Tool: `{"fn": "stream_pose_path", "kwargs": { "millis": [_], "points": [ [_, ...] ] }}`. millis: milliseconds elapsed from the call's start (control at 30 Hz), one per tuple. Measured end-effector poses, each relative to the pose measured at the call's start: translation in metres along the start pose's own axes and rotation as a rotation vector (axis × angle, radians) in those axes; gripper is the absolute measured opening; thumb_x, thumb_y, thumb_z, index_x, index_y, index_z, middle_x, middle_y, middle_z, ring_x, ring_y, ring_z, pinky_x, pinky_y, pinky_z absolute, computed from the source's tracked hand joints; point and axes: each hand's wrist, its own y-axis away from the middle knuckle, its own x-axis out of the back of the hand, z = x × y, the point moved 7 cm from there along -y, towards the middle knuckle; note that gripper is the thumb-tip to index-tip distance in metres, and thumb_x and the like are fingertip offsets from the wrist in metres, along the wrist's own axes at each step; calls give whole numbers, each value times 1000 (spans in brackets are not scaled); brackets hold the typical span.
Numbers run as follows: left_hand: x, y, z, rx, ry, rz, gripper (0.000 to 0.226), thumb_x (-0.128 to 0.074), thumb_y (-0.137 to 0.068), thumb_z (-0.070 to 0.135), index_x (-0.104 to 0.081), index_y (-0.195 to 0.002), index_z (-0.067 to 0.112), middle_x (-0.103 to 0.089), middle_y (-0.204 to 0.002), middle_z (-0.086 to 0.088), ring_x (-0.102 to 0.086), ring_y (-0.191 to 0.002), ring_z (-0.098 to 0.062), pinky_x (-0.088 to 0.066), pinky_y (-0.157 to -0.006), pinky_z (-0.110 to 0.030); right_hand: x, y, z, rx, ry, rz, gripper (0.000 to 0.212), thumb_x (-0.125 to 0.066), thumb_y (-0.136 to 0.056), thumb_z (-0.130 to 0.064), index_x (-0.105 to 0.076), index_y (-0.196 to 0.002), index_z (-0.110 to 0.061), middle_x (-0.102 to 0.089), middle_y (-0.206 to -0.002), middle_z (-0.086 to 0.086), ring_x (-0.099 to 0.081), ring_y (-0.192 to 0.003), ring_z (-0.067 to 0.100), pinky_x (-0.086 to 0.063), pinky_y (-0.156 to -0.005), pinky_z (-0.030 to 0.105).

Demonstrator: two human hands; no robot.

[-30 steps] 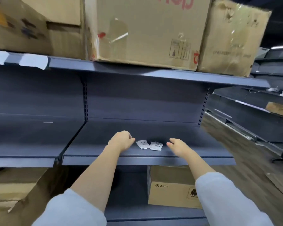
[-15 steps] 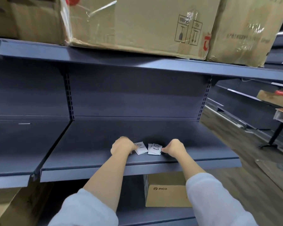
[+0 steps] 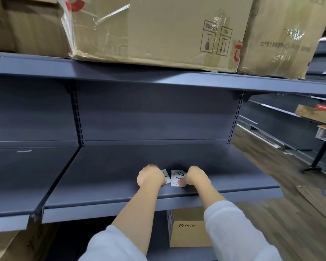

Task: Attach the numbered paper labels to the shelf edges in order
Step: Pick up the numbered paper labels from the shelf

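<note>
change: both hands closer together than 0.5 s ago, now over the labels
left hand [image 3: 151, 177]: curled, fingers down on left label [image 3: 166, 175]; grip unclear
labels: near middle of shelf [image 3: 105, 178], side by side
right hand [image 3: 195, 177]: curled, thumb pressing right label [image 3: 177, 178]
around: boxes [image 3: 158, 31] on the shelf above, PICO box [image 3: 188, 230] below
hidden: label numbers mostly covered

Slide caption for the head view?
Both hands, left and right, rest on paper labels lying on the middle shelf.
</note>
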Motion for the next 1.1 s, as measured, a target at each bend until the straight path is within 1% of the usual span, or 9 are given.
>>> {"fn": "stream_pose_path", "kwargs": {
  "millis": [100,200,300,467,567,667,833,967,1100],
  "points": [
    [-1,-2,-1,22,37,-8,23,-61,-84,21,-54,-105,14,-49,-88,0,-46,-80,-17,-39,-66,-22,-4,-5,0,-10,-15,-45,51,-67,-81,-30,-48,-123,-8,-52,-106,6,-53,-106,25,-40,-79,28],
    [-2,-4,-2,40,73,-19,13,-59,-83,17,-52,-93,14,-53,-79,2,-52,-81,-17,-40,-62,-23,-7,-7,0,-14,-41,-86,59,-67,-82,-33,-45,-128,-5,-52,-128,9,-50,-121,28,-43,-95,32],
    [-1,-6,-1,38,106,-3,22,-53,-83,11,-59,-104,12,-64,-102,-1,-60,-96,-18,-44,-68,-23,-7,-9,0,-4,-61,-85,59,-68,-81,-32,-44,-128,-5,-51,-132,10,-50,-122,28,-43,-98,34],
    [-1,-8,-1,37,95,35,25,-52,-85,10,-57,-109,10,-62,-111,-3,-59,-101,-19,-42,-69,-23,-2,-15,1,20,-137,-56,28,-71,-79,-23,-46,-76,-9,-57,-74,1,-58,-95,22,-44,-81,29],
    [-1,-9,-2,39,98,32,25,-51,-85,8,-57,-109,9,-62,-111,-3,-59,-97,-19,-41,-67,-23,5,-12,0,50,-183,-21,28,-71,-79,-21,-46,-86,-9,-48,-61,-1,-51,-84,20,-43,-75,28],
    [1,-8,-4,55,107,18,27,-50,-84,6,-59,-109,9,-64,-110,-2,-59,-94,-18,-42,-66,-24,7,-12,1,66,-220,1,47,-71,-79,-21,-48,-117,-4,-57,-77,3,-50,-88,20,-45,-80,28],
    [0,-3,-2,44,123,-15,17,-54,-81,15,-60,-97,13,-65,-98,-2,-62,-97,-16,-43,-64,-23,16,-14,8,36,-258,56,59,-75,-76,-25,-47,-121,-1,-58,-122,13,-55,-116,27,-47,-91,30],
    [0,0,7,9,54,23,19,-58,-83,26,-57,-98,15,-58,-85,3,-56,-84,-16,-39,-55,-22,35,-16,26,19,-295,109,53,-77,-73,-23,-51,-115,-2,-60,-122,12,-58,-112,27,-45,-80,28],
    [-2,-1,16,-2,-97,63,29,-57,-86,20,-55,-114,14,-59,-114,0,-57,-102,-17,-40,-67,-22,55,-20,46,-3,-340,167,45,-76,-73,-21,-57,-109,-4,-64,-116,9,-59,-97,24,-42,-73,26]
  ]
}}
